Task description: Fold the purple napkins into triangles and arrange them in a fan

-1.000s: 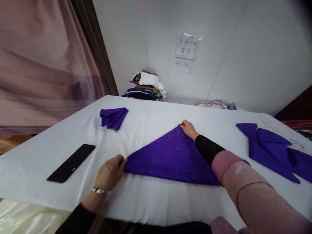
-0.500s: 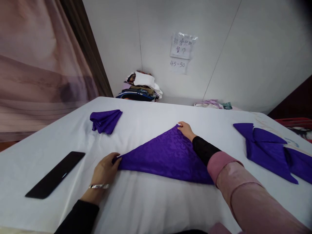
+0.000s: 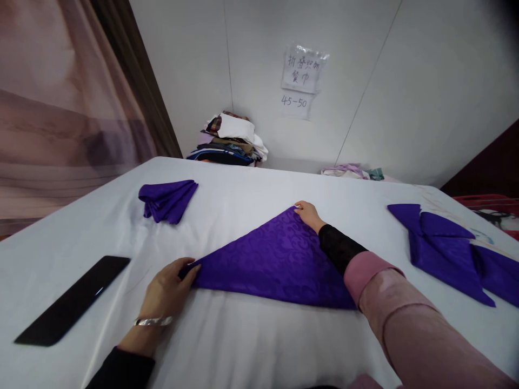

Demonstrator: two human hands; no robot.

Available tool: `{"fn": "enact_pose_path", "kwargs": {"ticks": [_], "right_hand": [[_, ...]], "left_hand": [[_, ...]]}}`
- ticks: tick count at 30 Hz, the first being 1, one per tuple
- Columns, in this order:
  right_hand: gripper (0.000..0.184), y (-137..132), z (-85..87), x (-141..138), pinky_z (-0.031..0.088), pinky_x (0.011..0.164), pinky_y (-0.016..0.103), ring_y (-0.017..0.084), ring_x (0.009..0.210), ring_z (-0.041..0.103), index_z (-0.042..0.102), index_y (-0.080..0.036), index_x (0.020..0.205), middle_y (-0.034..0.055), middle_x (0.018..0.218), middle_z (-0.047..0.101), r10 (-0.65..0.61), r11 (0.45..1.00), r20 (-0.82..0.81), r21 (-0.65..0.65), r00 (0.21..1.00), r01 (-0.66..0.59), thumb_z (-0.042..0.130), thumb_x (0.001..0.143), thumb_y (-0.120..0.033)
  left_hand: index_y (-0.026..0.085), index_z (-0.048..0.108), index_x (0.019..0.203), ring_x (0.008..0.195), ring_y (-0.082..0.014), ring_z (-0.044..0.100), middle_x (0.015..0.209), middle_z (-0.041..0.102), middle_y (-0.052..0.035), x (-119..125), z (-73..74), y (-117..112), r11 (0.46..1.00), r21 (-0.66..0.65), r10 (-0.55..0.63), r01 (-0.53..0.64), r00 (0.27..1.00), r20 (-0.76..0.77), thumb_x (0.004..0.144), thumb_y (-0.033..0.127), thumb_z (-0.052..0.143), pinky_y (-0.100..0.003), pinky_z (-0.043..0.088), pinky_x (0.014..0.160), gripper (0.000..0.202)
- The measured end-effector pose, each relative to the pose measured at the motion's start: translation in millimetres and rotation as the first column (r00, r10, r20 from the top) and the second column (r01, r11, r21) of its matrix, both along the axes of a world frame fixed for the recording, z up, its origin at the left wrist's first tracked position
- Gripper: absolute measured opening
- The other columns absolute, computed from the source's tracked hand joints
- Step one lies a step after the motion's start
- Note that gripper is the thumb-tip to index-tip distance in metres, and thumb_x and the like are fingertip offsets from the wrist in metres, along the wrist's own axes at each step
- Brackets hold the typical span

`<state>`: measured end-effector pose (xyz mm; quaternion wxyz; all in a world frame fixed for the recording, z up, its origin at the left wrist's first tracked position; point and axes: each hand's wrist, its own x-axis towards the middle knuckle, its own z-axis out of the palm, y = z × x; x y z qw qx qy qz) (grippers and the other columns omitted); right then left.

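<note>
A purple patterned cloth napkin (image 3: pixel 267 259), folded into a triangle, lies on the white-covered table (image 3: pixel 259 346). My left hand (image 3: pixel 168 289) pinches its left corner between thumb and fingers. At the far upper corner, my right hand (image 3: pixel 308 214) is closed on the napkin's tip. The right forearm passes over the napkin's right side and hides part of it.
A pleated purple napkin (image 3: pixel 168 201) stands at the back left. Below it lies a flat black phone-like slab (image 3: pixel 73 302). More purple napkins (image 3: pixel 444 248) lie on the right. Folded clothes (image 3: pixel 229 140) are piled beyond the table's back edge, under a handwritten sign (image 3: pixel 303 70).
My left hand has shifted slightly left and down, with the napkin's left corner in it. My right hand stays at the upper corner. The view has turned slightly.
</note>
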<state>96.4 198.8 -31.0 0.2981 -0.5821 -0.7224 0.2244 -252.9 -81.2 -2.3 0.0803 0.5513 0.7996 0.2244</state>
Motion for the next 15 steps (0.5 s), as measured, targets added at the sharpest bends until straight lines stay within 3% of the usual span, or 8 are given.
{"fn": "enact_pose_path", "kwargs": {"ticks": [6, 15], "right_hand": [[0.026, -2.9, 4.2, -0.5, 0.046, 0.071, 0.024, 0.014, 0.072, 0.061, 0.064, -0.017, 0.106, 0.0028, 0.085, 0.068, -0.002, 1.000, 0.093, -0.017, 0.996, 0.004, 0.051, 0.083, -0.017], [0.034, -14.7, 6.9, 2.2, 0.041, 0.089, 0.030, 0.021, 0.103, 0.057, 0.058, -0.016, 0.118, 0.0102, 0.112, 0.063, -0.012, 0.999, 0.297, 0.051, 0.955, -0.003, 0.045, 0.087, -0.014]], "left_hand": [[0.023, 0.064, 0.101, 0.087, -0.0233, 0.066, 0.096, 0.071, -0.0037, -0.6, -0.6, 0.2, 1.000, 0.001, -0.009, 0.009, 1.000, 0.011, 0.078, 0.053, 0.046, -0.031, 0.051, 0.075, 0.041], [0.025, 0.065, 0.096, 0.079, -0.0222, 0.066, 0.089, 0.072, -0.0023, -2.8, -3.1, 2.2, 1.000, -0.004, -0.005, 0.005, 1.000, 0.015, 0.078, 0.052, 0.044, -0.031, 0.051, 0.071, 0.039]]}}
